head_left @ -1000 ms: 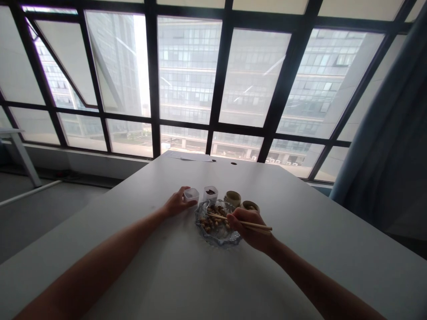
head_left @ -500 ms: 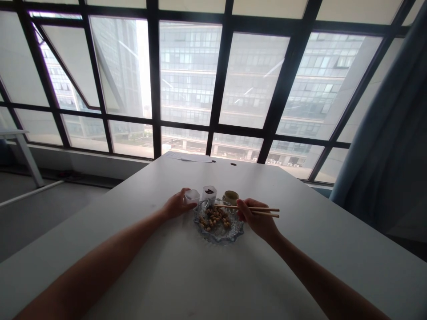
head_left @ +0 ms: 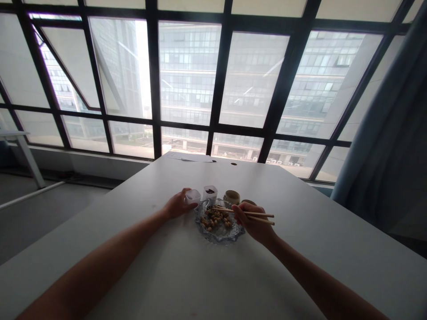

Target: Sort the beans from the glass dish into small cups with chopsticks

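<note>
My left hand [head_left: 178,205] is wrapped round the left side of a small translucent cup [head_left: 192,196], at the back left of a glass dish [head_left: 222,235]. In the dish lie several brown nut-like pieces [head_left: 216,218]. My right hand [head_left: 255,220] holds a pair of wooden chopsticks [head_left: 258,214], their tips over the back of the pieces. Whether the tips grip anything is too small to tell. A second white cup [head_left: 210,193] with dark contents stands behind the dish, beside a greenish-brown cup [head_left: 231,197]. Another brownish rim [head_left: 248,202] shows partly behind my right hand.
The white table [head_left: 187,271] extends towards large windows. Papers [head_left: 190,157] lie at its far edge near two dark round holes. A blue-grey curtain [head_left: 376,133] hangs at the right, and another table [head_left: 28,155] stands at the far left.
My right hand has moved slightly left and down, and the chopsticks slope more. The brownish rim behind it has come into view. My left hand stays at the translucent cup.
</note>
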A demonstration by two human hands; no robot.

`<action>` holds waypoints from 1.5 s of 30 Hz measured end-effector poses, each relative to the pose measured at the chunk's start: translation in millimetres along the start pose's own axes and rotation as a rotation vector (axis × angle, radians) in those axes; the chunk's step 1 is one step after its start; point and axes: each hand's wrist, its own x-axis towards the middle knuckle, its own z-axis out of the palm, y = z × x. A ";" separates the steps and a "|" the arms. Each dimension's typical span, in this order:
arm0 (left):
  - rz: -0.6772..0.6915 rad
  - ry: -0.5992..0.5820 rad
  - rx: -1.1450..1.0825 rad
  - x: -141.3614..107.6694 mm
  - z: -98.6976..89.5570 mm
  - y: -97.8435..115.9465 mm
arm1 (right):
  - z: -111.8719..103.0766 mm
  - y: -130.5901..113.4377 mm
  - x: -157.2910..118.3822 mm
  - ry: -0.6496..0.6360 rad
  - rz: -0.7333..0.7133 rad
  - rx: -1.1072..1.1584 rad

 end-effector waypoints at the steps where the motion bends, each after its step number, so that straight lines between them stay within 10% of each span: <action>1: -0.003 0.000 0.000 0.0 0.0 0.1 | 0.9 1.7 -0.1 -0.010 -0.006 -0.001; 10: -0.004 -0.027 0.010 0.6 -0.8 -0.1 | 3.2 2.3 -3.6 -0.071 -0.168 -0.044; 22: 0.103 0.083 0.051 -2.5 -2.2 7.5 | -7.5 15.4 19.0 0.256 0.417 0.627; 33: 0.189 0.148 0.060 -1.1 -0.9 5.4 | -14.5 -16.4 10.9 0.126 0.103 0.336; 45: -0.077 0.088 0.050 16.2 -12.0 -1.6 | -36.2 4.6 27.4 0.291 0.188 0.404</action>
